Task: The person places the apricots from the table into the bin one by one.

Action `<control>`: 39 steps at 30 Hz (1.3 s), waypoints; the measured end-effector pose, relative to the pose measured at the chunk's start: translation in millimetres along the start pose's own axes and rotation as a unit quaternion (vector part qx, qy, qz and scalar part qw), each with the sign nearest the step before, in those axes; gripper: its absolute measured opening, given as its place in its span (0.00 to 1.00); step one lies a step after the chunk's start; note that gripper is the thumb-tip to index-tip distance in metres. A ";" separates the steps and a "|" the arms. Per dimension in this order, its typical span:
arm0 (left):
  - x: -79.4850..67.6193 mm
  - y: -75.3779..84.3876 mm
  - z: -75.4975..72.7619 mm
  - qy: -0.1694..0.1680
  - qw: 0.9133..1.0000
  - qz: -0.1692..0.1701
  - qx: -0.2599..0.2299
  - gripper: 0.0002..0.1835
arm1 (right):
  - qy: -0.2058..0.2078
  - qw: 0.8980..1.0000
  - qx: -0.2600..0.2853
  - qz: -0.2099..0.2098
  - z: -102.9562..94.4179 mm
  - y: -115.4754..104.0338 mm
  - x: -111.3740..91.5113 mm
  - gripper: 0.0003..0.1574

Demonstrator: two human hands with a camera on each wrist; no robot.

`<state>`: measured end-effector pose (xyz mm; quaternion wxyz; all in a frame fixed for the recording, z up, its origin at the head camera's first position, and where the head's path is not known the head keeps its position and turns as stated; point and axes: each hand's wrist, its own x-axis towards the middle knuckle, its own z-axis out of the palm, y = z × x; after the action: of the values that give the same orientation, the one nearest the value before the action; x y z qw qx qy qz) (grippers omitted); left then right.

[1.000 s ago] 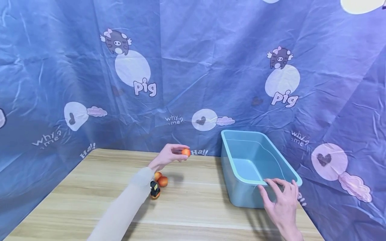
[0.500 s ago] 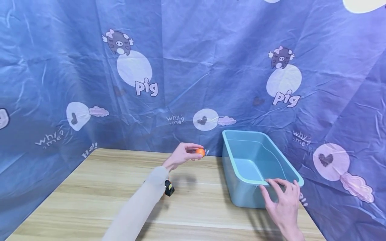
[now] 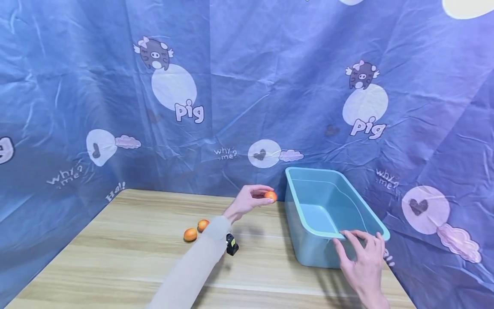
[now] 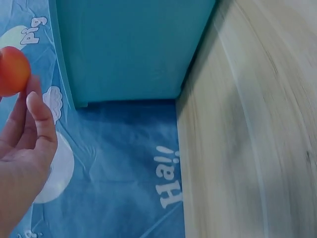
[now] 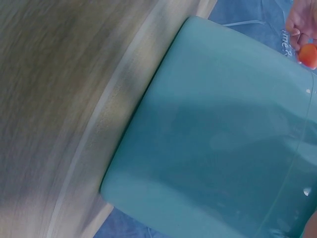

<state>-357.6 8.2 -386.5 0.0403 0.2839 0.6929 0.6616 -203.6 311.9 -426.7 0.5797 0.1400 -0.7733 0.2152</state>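
A blue cloth (image 3: 239, 56) covered the background, printed with "pig", "why me?" and "Ha!!" among winged cartoon pigs and pale ovals. Before it stood a wood-grain table (image 3: 115, 257). On the table's right side sat a teal tub (image 3: 314, 249), mouth upward, its long axis slanting from the far left to the near right. The right hand (image 3: 362, 262) held its near rim, fingers over the edge and thumb outside. The left hand (image 3: 247, 201) pinched an orange fruit (image 3: 271, 196) between thumb and fingers, off the table and just left of the tub; the fruit was nearly round, its pointing direction unclear. Two loose fruits (image 3: 190, 234) lay near the left forearm, the nearer one oval and lying roughly crosswise. A small black device (image 3: 232, 245) beside the left sleeve bore a yellow label, too small to read.
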 end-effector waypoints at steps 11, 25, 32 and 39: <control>16.2 17.0 42.3 -0.017 0.999 0.029 -0.038 0.19 | 0.005 1.000 0.005 -0.001 -0.8 2.8 -0.1 0.35; 23.0 24.2 81.2 -0.011 0.998 0.048 -0.026 0.23 | 0.005 1.000 0.011 -0.001 -2.0 7.3 0.2 0.35; 23.4 32.4 97.8 0.004 0.998 0.055 0.004 0.22 | 0.005 1.000 0.015 -0.002 -3.7 8.0 -0.1 0.36; 23.4 31.4 109.0 0.010 0.999 0.044 0.026 0.22 | 0.009 1.000 0.017 -0.001 -4.8 8.1 -1.0 0.37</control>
<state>-319.4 114.9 -362.7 -0.0032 0.3088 0.6972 0.6470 -203.1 321.3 -427.9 0.5847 0.1486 -0.7641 0.2284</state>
